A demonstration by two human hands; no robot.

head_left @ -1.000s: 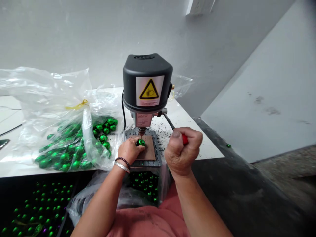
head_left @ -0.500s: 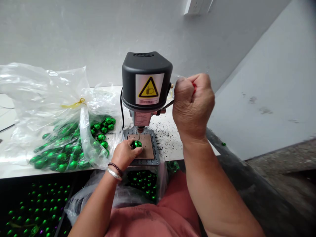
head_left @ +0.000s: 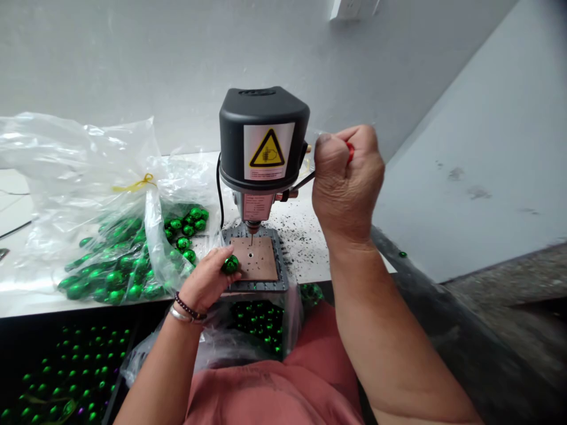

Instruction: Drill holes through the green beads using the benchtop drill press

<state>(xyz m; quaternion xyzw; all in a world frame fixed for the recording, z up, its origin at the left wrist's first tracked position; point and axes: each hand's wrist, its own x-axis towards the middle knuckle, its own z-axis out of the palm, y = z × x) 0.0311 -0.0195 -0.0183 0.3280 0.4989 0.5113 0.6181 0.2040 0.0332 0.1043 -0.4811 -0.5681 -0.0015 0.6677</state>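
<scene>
A black drill press (head_left: 263, 141) with a yellow warning label stands on the white table. Its thin bit points down over a brown board (head_left: 261, 268) that has a small hole. My left hand (head_left: 210, 276) holds a shiny green ball (head_left: 230, 264) at the board's left edge, to the left of the bit. My right hand (head_left: 348, 186) is closed around the red-knobbed end of the press lever (head_left: 305, 180).
Shiny green balls lie in and beside a clear plastic bag (head_left: 88, 171) on the left. More green balls fill dark containers (head_left: 117, 386) below the table edge. Dark shavings are scattered over the white table (head_left: 310, 260). One green ball (head_left: 402, 254) lies far right.
My left hand has moved left and slightly down with the green ball, away from under the bit, and the hole in the board now shows. My right hand stays on the lever.
</scene>
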